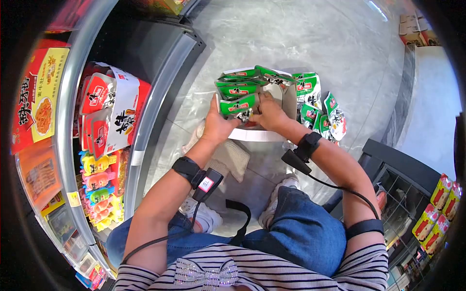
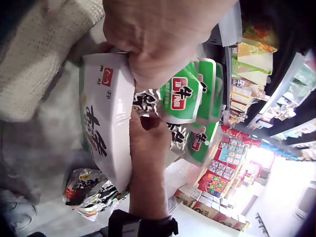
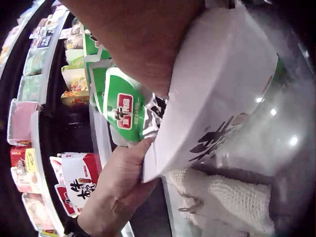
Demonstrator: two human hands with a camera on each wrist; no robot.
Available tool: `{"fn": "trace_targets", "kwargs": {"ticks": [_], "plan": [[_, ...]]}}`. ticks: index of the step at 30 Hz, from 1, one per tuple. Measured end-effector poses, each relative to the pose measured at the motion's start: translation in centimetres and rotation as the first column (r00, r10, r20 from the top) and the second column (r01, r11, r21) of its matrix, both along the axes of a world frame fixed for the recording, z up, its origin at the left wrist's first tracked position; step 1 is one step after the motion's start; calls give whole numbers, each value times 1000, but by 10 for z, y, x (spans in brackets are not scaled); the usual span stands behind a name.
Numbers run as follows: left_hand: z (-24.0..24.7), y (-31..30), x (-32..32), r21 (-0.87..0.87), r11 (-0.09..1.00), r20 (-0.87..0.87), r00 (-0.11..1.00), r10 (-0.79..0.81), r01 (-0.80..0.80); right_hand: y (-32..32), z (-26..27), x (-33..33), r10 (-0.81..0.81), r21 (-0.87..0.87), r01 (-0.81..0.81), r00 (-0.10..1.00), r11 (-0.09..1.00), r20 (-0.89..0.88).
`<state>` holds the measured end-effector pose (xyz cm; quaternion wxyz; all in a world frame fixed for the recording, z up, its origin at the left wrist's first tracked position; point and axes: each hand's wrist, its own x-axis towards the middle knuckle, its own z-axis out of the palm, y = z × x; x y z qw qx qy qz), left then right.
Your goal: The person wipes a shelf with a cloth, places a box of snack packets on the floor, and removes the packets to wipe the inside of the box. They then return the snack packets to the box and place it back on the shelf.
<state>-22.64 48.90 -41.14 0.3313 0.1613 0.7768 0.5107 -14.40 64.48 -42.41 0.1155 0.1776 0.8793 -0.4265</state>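
A white cardboard display box [image 1: 257, 136] stands on the floor between the person's feet and holds several green and silver snack packets [image 1: 236, 91]. The left hand [image 1: 221, 122] grips the box at its left near corner, with the thumb over the rim, as the right wrist view shows. Inside the box, the right hand [image 1: 271, 114] has its fingers curled at the side of the front snack packet [image 2: 180, 96], pinching its silver lower part; the fingertips are partly hidden. Packets lean in rows toward the far left of the box, and its right part shows bare inner wall.
More green packets [image 1: 323, 114] lie on the floor right of the box. A cream knitted cloth [image 1: 225, 157] lies under its near left side. Shelves with a red and white packet box [image 1: 126, 106] rise at left. A dark wire rack [image 1: 393, 194] stands at right.
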Motion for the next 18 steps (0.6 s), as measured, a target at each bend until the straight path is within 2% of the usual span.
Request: {"fn": "trace_targets", "kwargs": {"ticks": [2, 6, 9, 11, 14, 15, 18], "plan": [[-3, -1, 3, -22, 1000, -80, 997, 15, -17, -1, 3, 1, 13, 67, -9, 998, 998, -55], [-6, -1, 5, -129, 991, -199, 980, 15, -42, 1, 4, -3, 26, 131, -30, 999, 991, 34], [16, 5, 8, -308, 947, -230, 973, 18, -90, 2, 6, -5, 52, 203, -72, 993, 977, 104], [6, 2, 9, -269, 956, -294, 955, 33, -115, 0, 8, -5, 116, 262, -147, 985, 954, 129], [-3, -2, 7, -247, 960, -283, 957, 56, -129, 5, 37, -7, 177, 100, -208, 950, 973, 258], [-9, -4, 5, -233, 962, -281, 957, 72, -140, 8, 45, -5, 176, 163, -203, 970, 966, 167], [-6, -8, 2, -244, 960, -234, 969, 82, -140, 57, 80, 5, 183, 25, -182, 958, 983, -221]]}}
